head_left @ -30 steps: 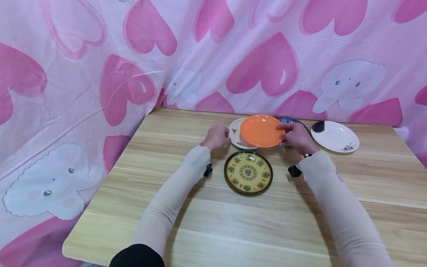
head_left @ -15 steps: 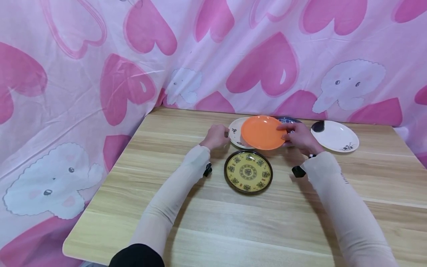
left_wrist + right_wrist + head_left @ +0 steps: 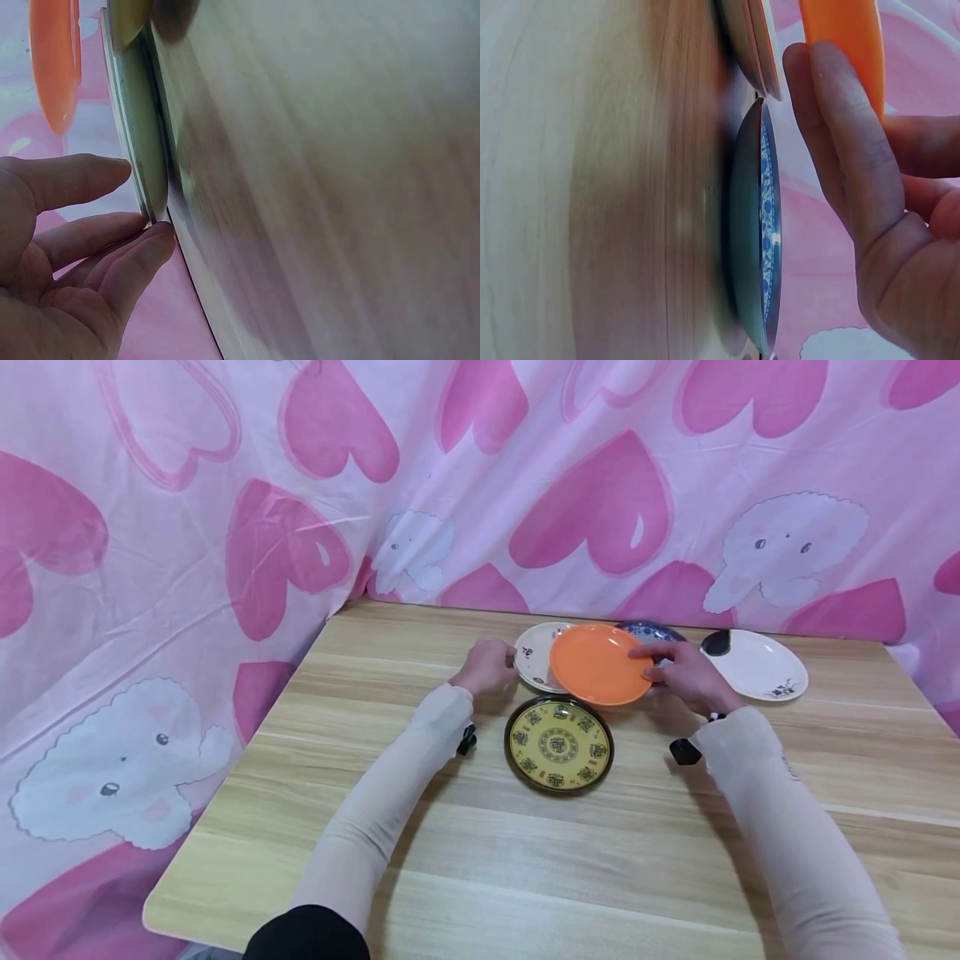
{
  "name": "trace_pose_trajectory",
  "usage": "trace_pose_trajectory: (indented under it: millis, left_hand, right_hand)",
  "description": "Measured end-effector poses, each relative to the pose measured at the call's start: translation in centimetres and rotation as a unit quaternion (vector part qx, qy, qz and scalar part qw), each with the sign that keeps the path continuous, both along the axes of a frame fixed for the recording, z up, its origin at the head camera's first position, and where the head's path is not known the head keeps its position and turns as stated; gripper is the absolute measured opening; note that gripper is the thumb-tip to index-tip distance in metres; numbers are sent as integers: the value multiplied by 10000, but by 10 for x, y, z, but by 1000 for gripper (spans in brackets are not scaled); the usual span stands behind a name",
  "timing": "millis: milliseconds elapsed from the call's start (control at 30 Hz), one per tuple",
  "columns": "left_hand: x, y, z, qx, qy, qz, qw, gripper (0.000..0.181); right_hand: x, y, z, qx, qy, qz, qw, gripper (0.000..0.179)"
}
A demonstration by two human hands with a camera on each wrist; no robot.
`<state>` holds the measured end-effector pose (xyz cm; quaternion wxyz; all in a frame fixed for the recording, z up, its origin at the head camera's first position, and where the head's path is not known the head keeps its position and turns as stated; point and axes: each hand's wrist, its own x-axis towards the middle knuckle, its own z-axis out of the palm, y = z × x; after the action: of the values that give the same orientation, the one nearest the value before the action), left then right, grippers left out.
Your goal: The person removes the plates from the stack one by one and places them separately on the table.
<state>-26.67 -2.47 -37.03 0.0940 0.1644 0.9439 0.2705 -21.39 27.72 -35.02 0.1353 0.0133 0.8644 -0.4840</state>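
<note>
A dark-rimmed yellow plate (image 3: 558, 746) lies flat on the wood-grained tabletop (image 3: 480, 868). Near the back edge rest a partly hidden blue-patterned plate (image 3: 768, 217) and, to its right, a black-patched white plate (image 3: 756, 665). A pink cloth (image 3: 450, 527) printed with hearts and fluffy white animals hangs behind.

The right hand (image 3: 877, 206) pinches an orange plate (image 3: 855, 22), two long fingers lying along its counter-facing side and another digit on the opposite side. The plate is held clear of the counter (image 3: 577, 180), whose wood grain fills the left of this sideways view. Edge-on beside the hand sits a blue-and-white patterned plate (image 3: 750, 225) with a glossy grey-green underside. Pale plates (image 3: 748, 37), partly cut off, lie at its upper end; whether they touch is unclear. Pink cloth (image 3: 810, 277) hangs behind.
</note>
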Motion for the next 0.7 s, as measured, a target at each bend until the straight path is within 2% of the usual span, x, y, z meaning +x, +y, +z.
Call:
trace_pose_trajectory:
  millis: [267,433,700]
  left_hand:
    - [-1,1,-1,8,-36,62,10000,35]
    - [-1,1,-2,16,-67,126,9999,37]
    - [0,1,-2,58,-62,55,9999,32]
  right_hand:
    - [1,7,-1,319,-35,168,9993,44]
    - [4,10,-1,201,-1,281,9994,44]
    - [10,17,1,16,38,426,9991,44]
